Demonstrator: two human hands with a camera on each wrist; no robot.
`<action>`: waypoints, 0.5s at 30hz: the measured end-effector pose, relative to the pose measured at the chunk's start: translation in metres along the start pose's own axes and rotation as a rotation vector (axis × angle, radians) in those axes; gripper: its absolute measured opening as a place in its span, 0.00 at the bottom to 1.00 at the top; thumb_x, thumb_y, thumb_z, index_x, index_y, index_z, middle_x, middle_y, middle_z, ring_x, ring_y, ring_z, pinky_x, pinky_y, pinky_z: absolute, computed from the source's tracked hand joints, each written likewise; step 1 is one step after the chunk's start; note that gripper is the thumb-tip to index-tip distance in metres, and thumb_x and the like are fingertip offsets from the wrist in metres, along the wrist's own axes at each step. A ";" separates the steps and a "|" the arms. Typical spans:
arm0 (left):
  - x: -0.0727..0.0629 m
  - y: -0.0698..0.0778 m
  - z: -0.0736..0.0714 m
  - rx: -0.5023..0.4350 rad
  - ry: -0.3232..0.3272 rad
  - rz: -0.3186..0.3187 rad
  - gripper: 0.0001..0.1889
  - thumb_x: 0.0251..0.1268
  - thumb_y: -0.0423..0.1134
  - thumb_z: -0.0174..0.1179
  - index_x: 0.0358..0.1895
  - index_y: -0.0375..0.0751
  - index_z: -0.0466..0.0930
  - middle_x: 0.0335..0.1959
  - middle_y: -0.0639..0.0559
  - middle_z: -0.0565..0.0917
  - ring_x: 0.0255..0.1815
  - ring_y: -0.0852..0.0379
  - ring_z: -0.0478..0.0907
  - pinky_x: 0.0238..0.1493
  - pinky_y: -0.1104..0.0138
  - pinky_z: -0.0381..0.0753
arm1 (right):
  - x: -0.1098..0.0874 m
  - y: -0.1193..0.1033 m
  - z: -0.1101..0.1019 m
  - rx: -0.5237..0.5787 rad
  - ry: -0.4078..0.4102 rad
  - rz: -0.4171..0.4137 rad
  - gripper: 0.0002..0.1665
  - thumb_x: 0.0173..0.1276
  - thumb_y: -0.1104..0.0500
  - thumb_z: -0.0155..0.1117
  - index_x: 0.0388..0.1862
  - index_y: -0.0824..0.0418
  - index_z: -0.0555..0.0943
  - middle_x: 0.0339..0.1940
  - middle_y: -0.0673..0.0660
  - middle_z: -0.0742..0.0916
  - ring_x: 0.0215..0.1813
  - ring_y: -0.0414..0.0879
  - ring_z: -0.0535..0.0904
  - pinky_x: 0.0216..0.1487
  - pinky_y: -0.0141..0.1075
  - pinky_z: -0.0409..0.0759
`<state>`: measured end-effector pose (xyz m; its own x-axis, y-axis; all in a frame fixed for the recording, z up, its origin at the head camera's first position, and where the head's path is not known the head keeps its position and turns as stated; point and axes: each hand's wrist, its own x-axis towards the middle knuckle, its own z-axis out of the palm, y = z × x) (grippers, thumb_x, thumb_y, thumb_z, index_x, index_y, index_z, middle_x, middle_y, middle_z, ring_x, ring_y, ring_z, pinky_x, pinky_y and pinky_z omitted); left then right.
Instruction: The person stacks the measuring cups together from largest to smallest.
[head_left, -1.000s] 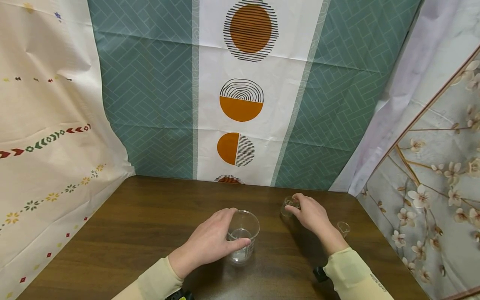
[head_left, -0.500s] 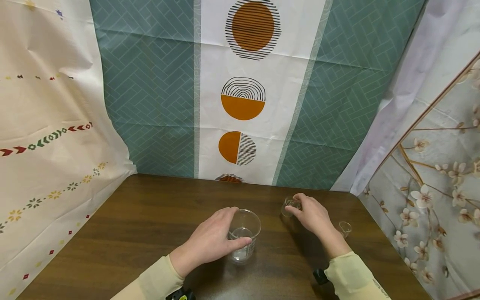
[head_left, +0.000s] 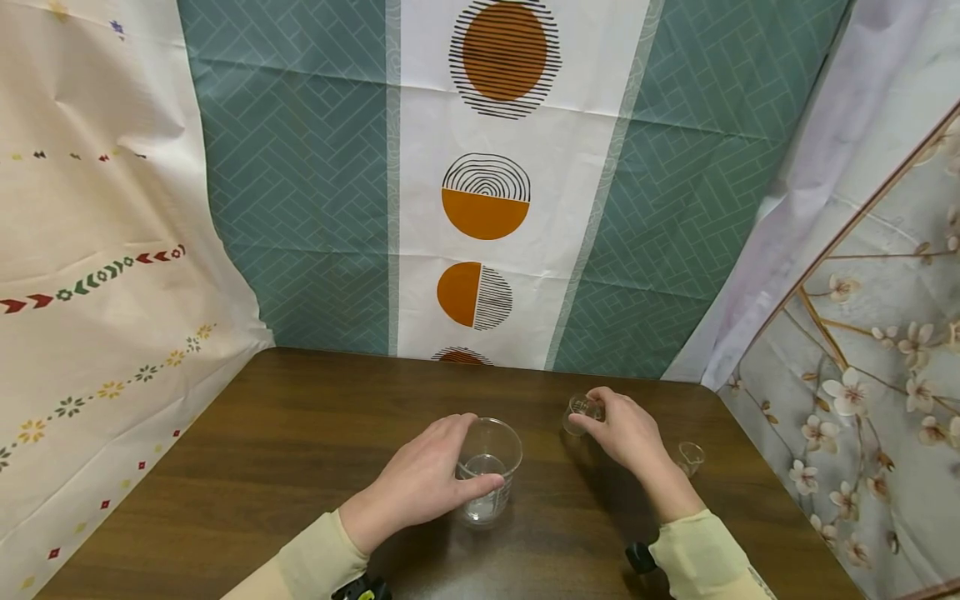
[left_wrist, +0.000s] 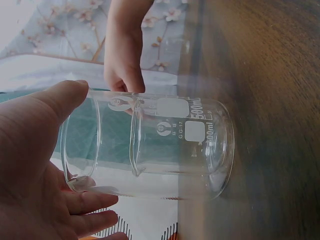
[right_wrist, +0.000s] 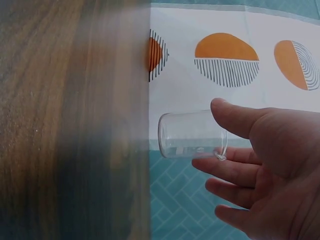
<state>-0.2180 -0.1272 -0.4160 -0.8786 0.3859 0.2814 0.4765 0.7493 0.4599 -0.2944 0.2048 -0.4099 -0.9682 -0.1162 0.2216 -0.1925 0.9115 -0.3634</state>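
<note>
My left hand (head_left: pixel 420 479) grips a large glass beaker (left_wrist: pixel 115 145) near its rim, thumb on the near side and fingers round the far side. Nested inside that beaker is a smaller one (left_wrist: pixel 167 150), its rim and spout well below the outer rim. White markings read 500ml and 100ml. Farther back and to the right, my right hand (head_left: pixel 626 429) holds a small beaker (right_wrist: pixel 187 135) between thumb and fingers close to its rim. Both the large beaker and this small one stand upright at the wooden table (head_left: pixel 322 433).
Another small glass beaker (head_left: pixel 692 455) stands behind my right wrist, partly hidden by it. Patterned cloth hangs along the table's back edge (head_left: pixel 330 292), the left side (head_left: pixel 112 350) and the right side (head_left: pixel 862 417).
The head view has shifted very slightly. Both hands keep their holds on their beakers, and nothing else has visibly moved.
</note>
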 end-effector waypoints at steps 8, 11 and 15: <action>0.000 0.000 0.000 0.000 -0.001 0.003 0.49 0.68 0.73 0.69 0.77 0.37 0.73 0.75 0.42 0.79 0.75 0.44 0.76 0.71 0.46 0.80 | -0.004 -0.003 -0.002 0.010 0.007 0.007 0.35 0.75 0.39 0.76 0.67 0.64 0.83 0.53 0.60 0.90 0.52 0.56 0.85 0.55 0.60 0.83; 0.000 0.000 0.000 0.001 -0.001 0.004 0.49 0.68 0.73 0.69 0.77 0.37 0.73 0.75 0.42 0.79 0.75 0.44 0.76 0.71 0.46 0.80 | -0.005 -0.005 -0.003 0.012 0.005 0.010 0.35 0.75 0.39 0.76 0.67 0.63 0.83 0.52 0.59 0.90 0.51 0.55 0.85 0.54 0.58 0.83; 0.000 0.000 -0.001 -0.002 -0.001 0.003 0.49 0.68 0.73 0.70 0.77 0.37 0.73 0.75 0.42 0.79 0.75 0.45 0.76 0.71 0.46 0.80 | -0.006 -0.008 -0.004 0.017 0.009 0.008 0.35 0.75 0.39 0.76 0.67 0.62 0.83 0.54 0.58 0.90 0.51 0.54 0.84 0.55 0.58 0.83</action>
<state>-0.2176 -0.1274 -0.4155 -0.8773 0.3885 0.2817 0.4789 0.7474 0.4605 -0.2866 0.1996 -0.4045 -0.9682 -0.1056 0.2270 -0.1880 0.9054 -0.3807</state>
